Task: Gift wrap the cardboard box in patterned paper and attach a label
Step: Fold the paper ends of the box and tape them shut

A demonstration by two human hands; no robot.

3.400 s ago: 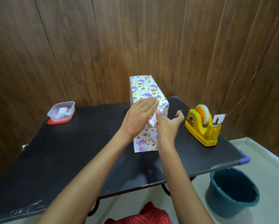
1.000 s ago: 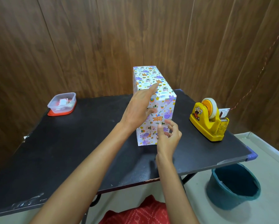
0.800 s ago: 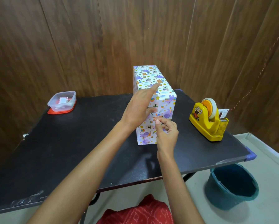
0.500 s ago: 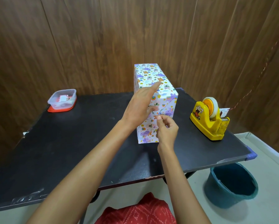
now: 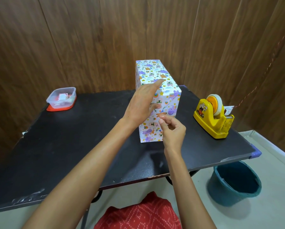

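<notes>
The box (image 5: 155, 75), wrapped in white paper with purple and orange animals, lies lengthwise on the black table (image 5: 72, 146) with one folded end facing me. My left hand (image 5: 141, 104) lies flat along the box's top near edge, fingers straight, thumb touching the end face. My right hand (image 5: 173, 131) is at the middle of that end face, thumb and forefinger pinching a small shiny piece of clear tape (image 5: 161, 115) against the paper folds. No label is visible on the box.
A yellow tape dispenser (image 5: 211, 119) stands on the table to the right of the box. A clear plastic container (image 5: 61, 98) on a red lid sits at the back left. A teal bucket (image 5: 234, 184) is on the floor, right of the table.
My right hand has risen a little on the end face and its fingers have drawn into a pinch. My left hand has stayed on the box top.
</notes>
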